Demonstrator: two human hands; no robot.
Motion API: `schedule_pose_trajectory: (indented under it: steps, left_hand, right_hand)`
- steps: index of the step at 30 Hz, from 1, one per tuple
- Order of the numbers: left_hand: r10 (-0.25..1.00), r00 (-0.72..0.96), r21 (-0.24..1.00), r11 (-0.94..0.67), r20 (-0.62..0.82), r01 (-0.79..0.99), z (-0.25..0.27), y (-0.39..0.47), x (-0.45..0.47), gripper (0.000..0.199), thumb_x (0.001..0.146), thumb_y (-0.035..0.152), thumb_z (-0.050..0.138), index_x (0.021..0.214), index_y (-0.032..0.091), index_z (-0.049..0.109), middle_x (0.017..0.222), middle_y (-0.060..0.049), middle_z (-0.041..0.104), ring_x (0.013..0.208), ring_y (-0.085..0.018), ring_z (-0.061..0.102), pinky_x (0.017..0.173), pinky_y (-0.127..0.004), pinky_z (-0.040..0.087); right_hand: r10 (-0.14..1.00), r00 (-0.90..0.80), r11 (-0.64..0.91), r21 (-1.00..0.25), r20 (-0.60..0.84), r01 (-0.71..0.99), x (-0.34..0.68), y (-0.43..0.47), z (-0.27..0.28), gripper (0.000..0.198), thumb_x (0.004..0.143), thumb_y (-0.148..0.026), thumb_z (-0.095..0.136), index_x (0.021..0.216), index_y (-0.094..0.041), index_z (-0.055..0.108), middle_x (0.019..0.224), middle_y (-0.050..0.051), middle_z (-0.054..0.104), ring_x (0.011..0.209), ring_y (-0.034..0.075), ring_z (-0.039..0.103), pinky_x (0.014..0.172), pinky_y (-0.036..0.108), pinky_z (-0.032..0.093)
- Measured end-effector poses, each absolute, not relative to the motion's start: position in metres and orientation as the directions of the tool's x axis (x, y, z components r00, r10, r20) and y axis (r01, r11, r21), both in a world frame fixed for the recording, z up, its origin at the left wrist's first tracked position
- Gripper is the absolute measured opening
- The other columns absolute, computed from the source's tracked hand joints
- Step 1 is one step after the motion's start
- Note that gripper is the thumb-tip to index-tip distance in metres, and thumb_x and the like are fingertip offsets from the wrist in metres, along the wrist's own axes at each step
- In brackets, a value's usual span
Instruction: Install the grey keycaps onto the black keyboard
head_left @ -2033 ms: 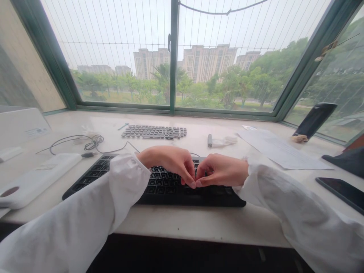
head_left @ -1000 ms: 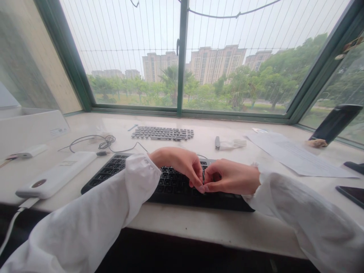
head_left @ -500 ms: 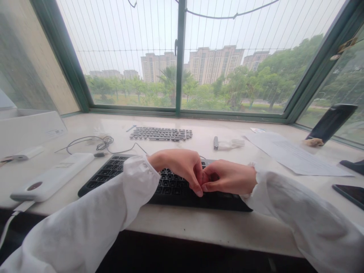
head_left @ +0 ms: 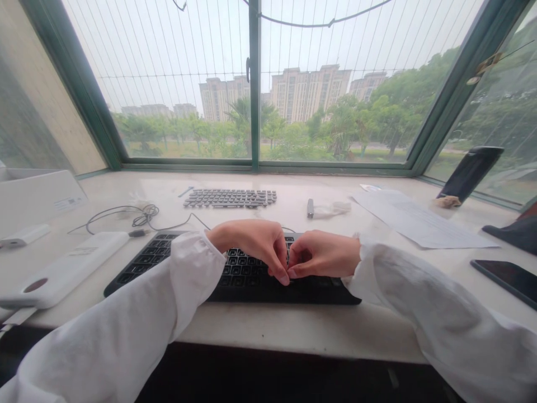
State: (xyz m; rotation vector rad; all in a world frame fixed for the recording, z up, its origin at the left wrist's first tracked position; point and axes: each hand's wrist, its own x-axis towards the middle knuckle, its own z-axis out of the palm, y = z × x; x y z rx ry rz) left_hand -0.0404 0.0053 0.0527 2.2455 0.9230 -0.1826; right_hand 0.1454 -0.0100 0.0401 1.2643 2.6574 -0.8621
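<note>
A black keyboard (head_left: 142, 263) lies on the pale sill, its key positions showing dark squares where caps are off. Over its right half, my left hand (head_left: 258, 243) bends down at the wrist with thumb and fingers pinched together. My right hand (head_left: 323, 254) meets it from the right, thumb and fingertips closed and touching the left fingertips. Whatever sits between the fingertips is too small or hidden to make out. Behind the keyboard, loose keycaps (head_left: 230, 198) are laid out in rows like a keyboard.
At left are a white power bank (head_left: 71, 268), a coiled cable (head_left: 146, 215) and a white box (head_left: 37, 196). To the right lie a small dark-ended tool (head_left: 310, 208), paper sheets (head_left: 419, 218), a phone (head_left: 507, 280) and an upright dark device (head_left: 470, 173). A window stands behind.
The whole view has shifted slightly, so things appear further left. Both hands stay pinched together over the keyboard, with hardly any change in their pose.
</note>
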Motion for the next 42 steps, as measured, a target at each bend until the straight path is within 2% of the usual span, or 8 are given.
schedule_pose_trajectory:
  steps: [7, 15, 24, 35, 42]
  left_hand:
    - [0.577, 0.721, 0.521, -0.509, -0.385, 0.685, 0.053, 0.006, -0.041, 0.029, 0.065, 0.051, 0.075, 0.076, 0.025, 0.077, 0.068, 0.003, 0.069, 0.065, -0.010, 0.056, 0.059, -0.022, 0.035]
    - [0.569, 0.726, 0.514, -0.521, -0.387, 0.682, 0.053, 0.006, -0.040, 0.028, 0.065, 0.051, 0.074, 0.075, 0.025, 0.077, 0.065, 0.004, 0.068, 0.060, -0.009, 0.052, 0.055, -0.022, 0.032]
    - [0.587, 0.727, 0.496, -0.540, -0.357, 0.680, 0.055, 0.000, -0.038, 0.030, 0.066, 0.051, 0.074, 0.077, 0.023, 0.078, 0.066, 0.004, 0.070, 0.059, -0.008, 0.053, 0.053, -0.021, 0.032]
    - [0.604, 0.739, 0.527, -0.542, -0.298, 0.655, 0.049, -0.001, -0.037, 0.031, 0.061, 0.050, 0.077, 0.075, 0.023, 0.077, 0.066, 0.003, 0.070, 0.061, -0.010, 0.055, 0.055, -0.021, 0.035]
    - [0.591, 0.733, 0.556, -0.503, -0.337, 0.662, 0.049, 0.004, -0.037, 0.026, 0.062, 0.047, 0.076, 0.076, 0.025, 0.077, 0.068, 0.003, 0.070, 0.065, -0.010, 0.057, 0.059, -0.022, 0.035]
  right_hand:
    - [0.684, -0.673, 0.534, -0.435, -0.282, 0.725, 0.147, -0.008, 0.040, 0.034, 0.076, -0.047, 0.064, 0.084, -0.016, 0.073, 0.065, -0.002, 0.059, 0.061, 0.010, 0.049, 0.054, 0.021, 0.035]
    - [0.626, -0.729, 0.535, -0.526, -0.278, 0.661, 0.151, -0.005, 0.040, 0.037, 0.068, -0.050, 0.072, 0.089, -0.019, 0.075, 0.068, -0.002, 0.065, 0.062, 0.010, 0.054, 0.056, 0.020, 0.039]
    - [0.639, -0.754, 0.625, -0.469, -0.151, 0.623, 0.150, -0.012, 0.040, 0.023, 0.069, -0.037, 0.075, 0.082, -0.019, 0.078, 0.067, -0.002, 0.066, 0.060, 0.008, 0.053, 0.056, 0.019, 0.038]
    - [0.676, -0.721, 0.563, -0.521, -0.156, 0.641, 0.146, -0.017, 0.040, 0.019, 0.064, -0.031, 0.078, 0.078, -0.019, 0.078, 0.068, -0.002, 0.068, 0.060, 0.009, 0.055, 0.057, 0.019, 0.040]
    - [0.679, -0.711, 0.541, -0.530, -0.182, 0.653, 0.147, -0.016, 0.040, 0.019, 0.066, -0.035, 0.075, 0.076, -0.019, 0.078, 0.061, -0.002, 0.065, 0.058, 0.009, 0.053, 0.053, 0.019, 0.037]
